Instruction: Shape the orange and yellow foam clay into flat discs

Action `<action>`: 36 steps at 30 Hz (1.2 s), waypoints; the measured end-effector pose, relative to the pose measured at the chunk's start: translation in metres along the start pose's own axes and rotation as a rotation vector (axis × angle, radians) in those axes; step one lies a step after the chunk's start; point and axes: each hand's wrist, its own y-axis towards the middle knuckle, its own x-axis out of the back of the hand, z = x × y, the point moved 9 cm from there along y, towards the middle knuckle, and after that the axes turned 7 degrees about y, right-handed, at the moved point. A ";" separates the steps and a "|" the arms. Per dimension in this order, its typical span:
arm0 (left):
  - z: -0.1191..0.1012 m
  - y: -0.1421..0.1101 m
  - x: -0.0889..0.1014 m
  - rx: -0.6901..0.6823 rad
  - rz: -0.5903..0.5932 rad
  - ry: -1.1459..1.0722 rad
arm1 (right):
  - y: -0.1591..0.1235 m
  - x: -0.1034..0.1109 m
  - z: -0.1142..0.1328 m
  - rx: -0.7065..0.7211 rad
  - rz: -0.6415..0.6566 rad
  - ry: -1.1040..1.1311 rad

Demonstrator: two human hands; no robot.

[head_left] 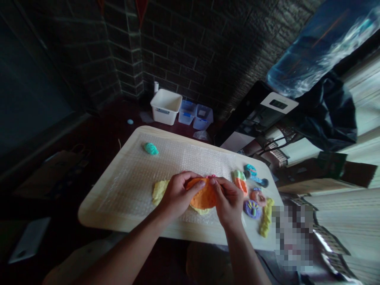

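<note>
My left hand (184, 190) and my right hand (228, 198) pinch a flat, rounded sheet of orange modelling clay (203, 196) between fingers and thumbs. The sheet is held above the bubble wrap (124, 174) on the table. A small bit of pink shows behind its top edge, partly hidden by my fingers. Pale yellow clay (160, 192) lies left of my left hand, and more yellow (202, 211) peeks out below the orange sheet; whether the two are one piece I cannot tell. A teal clay lump (151, 149) rests near the far left.
Several shaped clay pieces lie at the table's right: an orange-and-green one (241, 184), a blue one (257, 178), a purple disc (252, 209) and a yellow strip (267, 217). Beyond the far edge stand a white basket (166, 106) and clear bins (203, 117). A water dispenser (255, 114) is at right.
</note>
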 end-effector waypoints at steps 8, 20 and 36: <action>-0.011 -0.002 -0.002 -0.027 0.001 -0.021 | 0.002 -0.001 -0.005 -0.048 0.000 0.082; -0.004 -0.004 -0.003 0.074 -0.038 -0.175 | -0.013 -0.003 -0.018 -0.212 0.116 0.316; 0.013 0.005 0.003 0.217 -0.099 -0.333 | 0.007 -0.018 -0.028 -0.243 -0.014 0.557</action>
